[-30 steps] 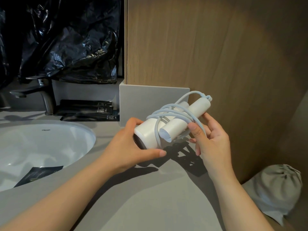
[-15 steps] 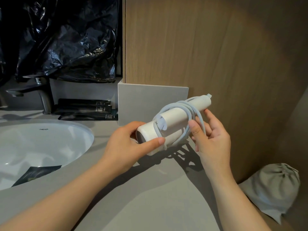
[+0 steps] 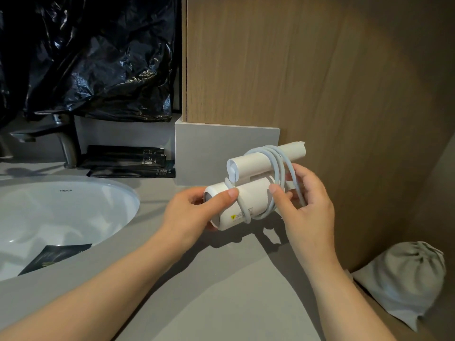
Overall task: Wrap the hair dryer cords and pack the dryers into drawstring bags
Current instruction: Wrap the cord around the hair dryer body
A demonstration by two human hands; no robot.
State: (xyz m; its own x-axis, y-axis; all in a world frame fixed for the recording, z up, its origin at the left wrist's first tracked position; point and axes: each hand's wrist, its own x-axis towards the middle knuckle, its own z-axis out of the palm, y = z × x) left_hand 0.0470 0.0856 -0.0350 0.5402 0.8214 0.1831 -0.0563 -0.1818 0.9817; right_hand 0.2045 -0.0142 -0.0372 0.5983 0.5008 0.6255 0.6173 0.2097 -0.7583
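Note:
A white folded hair dryer (image 3: 253,193) is held above the grey counter, its handle lying parallel over the barrel. Its pale blue cord (image 3: 277,168) is looped several times round handle and barrel. My left hand (image 3: 194,212) grips the barrel's left end, thumb on top pinning a cord strand. My right hand (image 3: 305,207) holds the barrel's right end and the cord loops, thumb pressed on the barrel. A grey drawstring bag (image 3: 403,279), filled and drawn closed, lies low at the right beside the counter.
A white sink (image 3: 61,217) with a black sachet (image 3: 54,257) in it takes up the left. A dark faucet (image 3: 61,141) and black packets (image 3: 128,161) stand behind it. Black plastic (image 3: 93,57) hangs above. A wooden panel (image 3: 307,70) rises close behind the dryer.
The dryer has been rolled so the handle now lies on top of the barrel. The cord loops have tightened round it. Both hands shifted slightly lower and to the right.

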